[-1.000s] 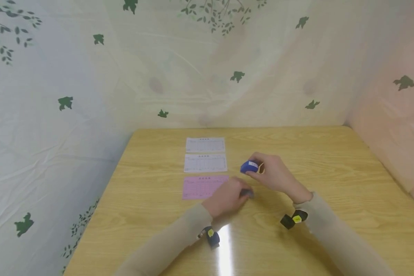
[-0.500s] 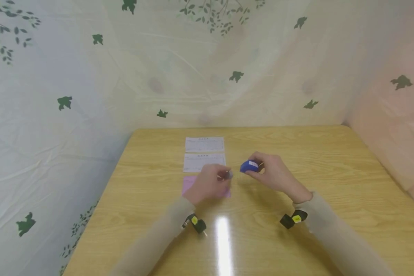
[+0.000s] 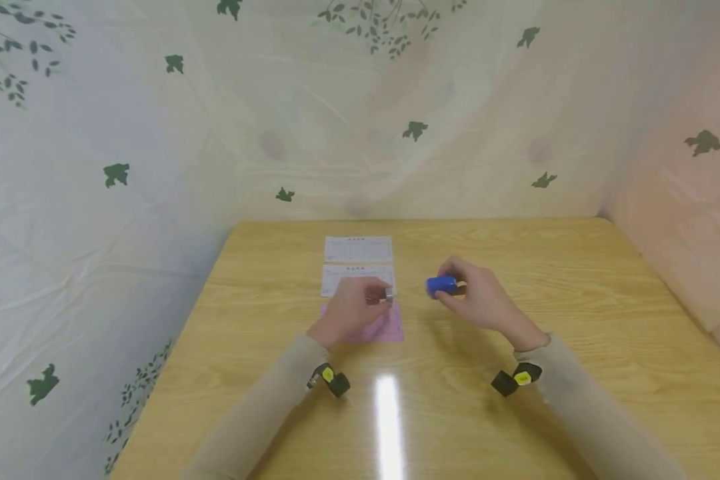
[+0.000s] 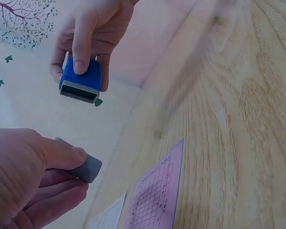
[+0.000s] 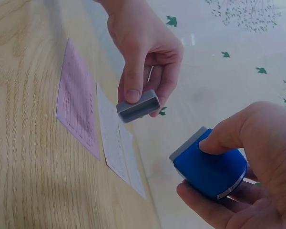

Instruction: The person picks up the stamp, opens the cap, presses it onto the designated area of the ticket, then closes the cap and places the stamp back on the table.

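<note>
In the head view my right hand (image 3: 483, 300) holds a blue stamp (image 3: 441, 285) above the table, between thumb and fingers. The left wrist view shows the dark, flat stamping face of the blue stamp (image 4: 94, 75), set in a grey rim and uncovered. My left hand (image 3: 349, 310) pinches a small grey stamp cap (image 3: 389, 294) over the forms. Its hollow side shows in the right wrist view, where the cap (image 5: 138, 107) is apart from the stamp (image 5: 209, 167). Beneath the left hand lies a pink form (image 3: 391, 328), partly hidden by it.
Beyond the pink form, two white printed forms lie in a column, the nearer (image 3: 334, 275) partly covered by my left hand and the farther (image 3: 358, 249) in full view. The wooden table (image 3: 516, 243) meets a leaf-patterned cloth (image 3: 348, 147) at its back.
My left hand has moved left and away from me with the cap, from the pink form's right edge to over the forms. The right hand has turned the stamp slightly.
</note>
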`<state>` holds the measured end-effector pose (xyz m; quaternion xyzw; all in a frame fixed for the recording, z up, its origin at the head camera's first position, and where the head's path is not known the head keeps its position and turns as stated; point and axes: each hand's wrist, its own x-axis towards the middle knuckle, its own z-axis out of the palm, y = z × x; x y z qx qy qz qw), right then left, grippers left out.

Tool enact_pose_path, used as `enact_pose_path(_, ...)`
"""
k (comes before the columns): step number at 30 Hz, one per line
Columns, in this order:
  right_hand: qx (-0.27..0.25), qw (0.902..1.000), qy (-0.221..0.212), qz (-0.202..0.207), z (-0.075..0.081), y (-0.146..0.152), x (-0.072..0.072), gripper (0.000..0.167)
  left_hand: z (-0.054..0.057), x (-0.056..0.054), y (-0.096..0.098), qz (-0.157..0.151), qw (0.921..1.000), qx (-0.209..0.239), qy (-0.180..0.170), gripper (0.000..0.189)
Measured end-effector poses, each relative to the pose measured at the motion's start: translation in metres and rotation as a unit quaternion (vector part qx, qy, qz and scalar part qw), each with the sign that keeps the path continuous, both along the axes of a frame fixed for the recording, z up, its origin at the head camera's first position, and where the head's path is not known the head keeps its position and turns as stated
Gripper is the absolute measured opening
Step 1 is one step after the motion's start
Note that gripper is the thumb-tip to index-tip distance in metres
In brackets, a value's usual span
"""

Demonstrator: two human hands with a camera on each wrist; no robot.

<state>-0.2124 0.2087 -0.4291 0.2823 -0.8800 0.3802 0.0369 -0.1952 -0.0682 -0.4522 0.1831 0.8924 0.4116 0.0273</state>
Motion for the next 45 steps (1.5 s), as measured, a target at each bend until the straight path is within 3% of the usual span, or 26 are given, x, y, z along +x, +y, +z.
enact_pose_path(11, -0.028, 0.9982, -0.052, -0.008, 0.005, 0.000, 0.002, 0.025, 0.001, 0.002, -0.003, 0.013, 0.9998, -0.001, 0.012, 0.030)
enact_pose_path(23, -0.039, 0.9969, -0.068, -0.003, 0.004, -0.001, 0.002, 0.026, 0.002, 0.002, 0.000, 0.008, 0.9997, 0.021, 0.001, 0.034)
enact_pose_path(37, -0.053, 0.9959, -0.073, 0.011, 0.000, -0.006, 0.002, 0.025, 0.000, 0.000, 0.020, -0.017, 0.9922, 0.123, -0.008, 0.031)
enact_pose_path(45, -0.056, 0.9954, -0.076, 0.019, -0.002, -0.011, 0.002, 0.026, 0.002, 0.001, 0.030, -0.024, 0.9911, 0.131, 0.006, 0.029)
